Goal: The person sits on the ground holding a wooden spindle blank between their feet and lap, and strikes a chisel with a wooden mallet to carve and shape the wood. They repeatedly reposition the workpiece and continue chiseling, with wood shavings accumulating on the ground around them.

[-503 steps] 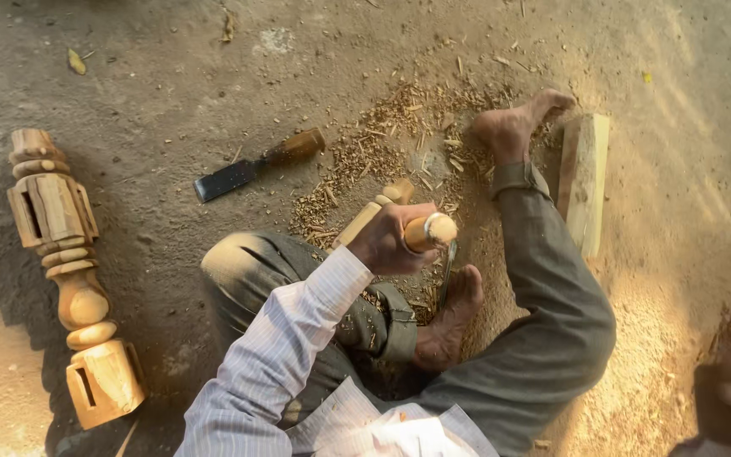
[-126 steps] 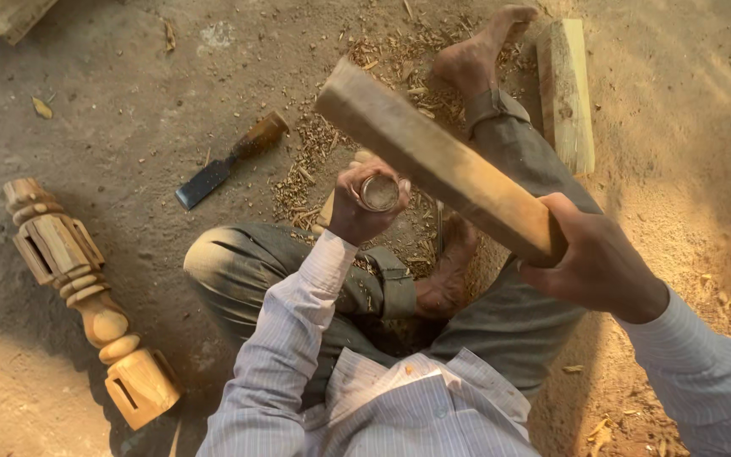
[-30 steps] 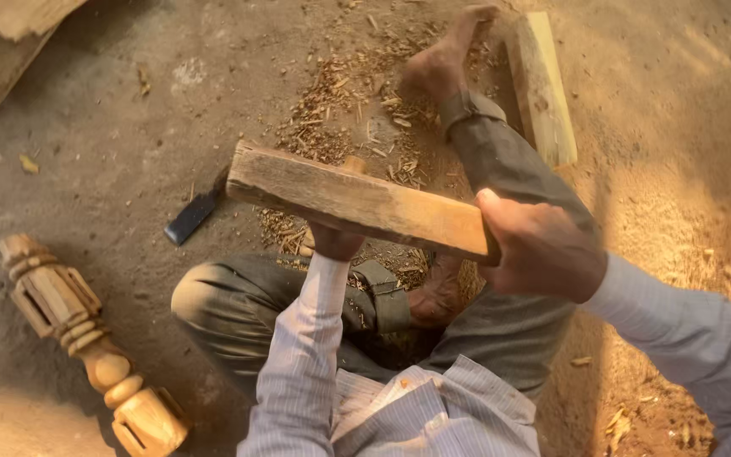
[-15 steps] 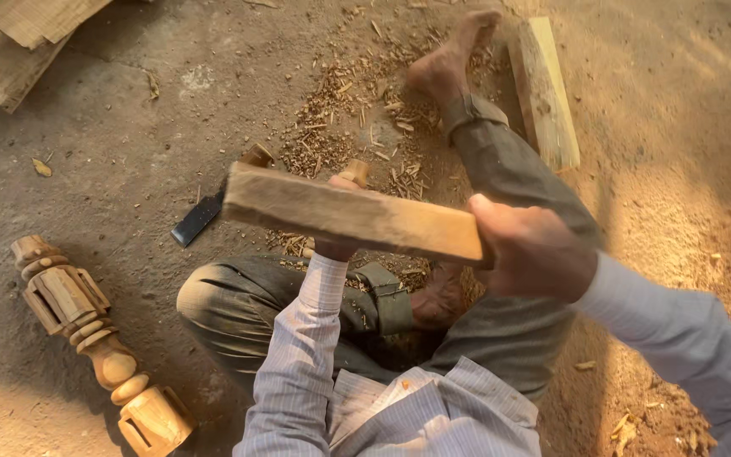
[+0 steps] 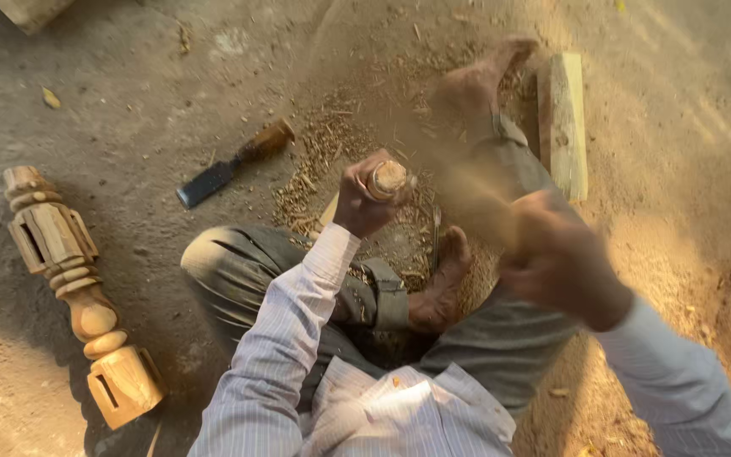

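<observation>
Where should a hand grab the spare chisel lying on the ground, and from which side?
Grip the spare chisel by its rounded wooden handle, the upper-right end nearest the wood shavings. It lies flat and apart from other things, its dark blade pointing lower-left, so probably come from above at the handle end, fingers wrapping across it. The left hand is closest but already shut on another chisel handle.
</observation>
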Available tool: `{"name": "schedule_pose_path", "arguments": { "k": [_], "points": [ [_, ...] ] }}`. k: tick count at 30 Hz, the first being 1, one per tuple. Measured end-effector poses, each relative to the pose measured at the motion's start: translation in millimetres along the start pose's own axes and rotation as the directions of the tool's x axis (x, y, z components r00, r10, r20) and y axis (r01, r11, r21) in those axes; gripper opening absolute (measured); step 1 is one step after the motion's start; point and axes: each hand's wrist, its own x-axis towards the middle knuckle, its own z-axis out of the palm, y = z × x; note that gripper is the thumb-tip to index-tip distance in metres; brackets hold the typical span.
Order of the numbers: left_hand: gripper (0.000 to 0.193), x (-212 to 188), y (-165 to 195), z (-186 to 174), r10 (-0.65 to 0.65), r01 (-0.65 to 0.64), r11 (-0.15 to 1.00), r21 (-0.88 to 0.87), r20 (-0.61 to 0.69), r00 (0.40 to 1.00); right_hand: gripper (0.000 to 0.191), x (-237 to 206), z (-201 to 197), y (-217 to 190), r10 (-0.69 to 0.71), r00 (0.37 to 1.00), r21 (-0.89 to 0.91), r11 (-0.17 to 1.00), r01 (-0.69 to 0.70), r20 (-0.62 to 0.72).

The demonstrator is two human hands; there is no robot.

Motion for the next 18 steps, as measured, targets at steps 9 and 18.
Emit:
{"name": "schedule_pose_path", "arguments": {
  "k": [9, 18],
  "points": [
    [0.018, 6.4, -1.7, -13.7, 0.031, -0.102, 0.947, 0.305, 0.229, 0.973, 0.055, -33.0, 8.3, 28.8, 0.247, 0.953, 0.38, 0.876, -0.296, 0.173],
    [0.034, 3.9, -16.3, -15.8, 0.144, -0.19, 0.913, 0.36, 0.149, 0.978, 0.058, -8.4, -46.0, -2.1, 0.257, 0.938, 0.828, 0.558, 0.053, -0.233]
  ]
}}
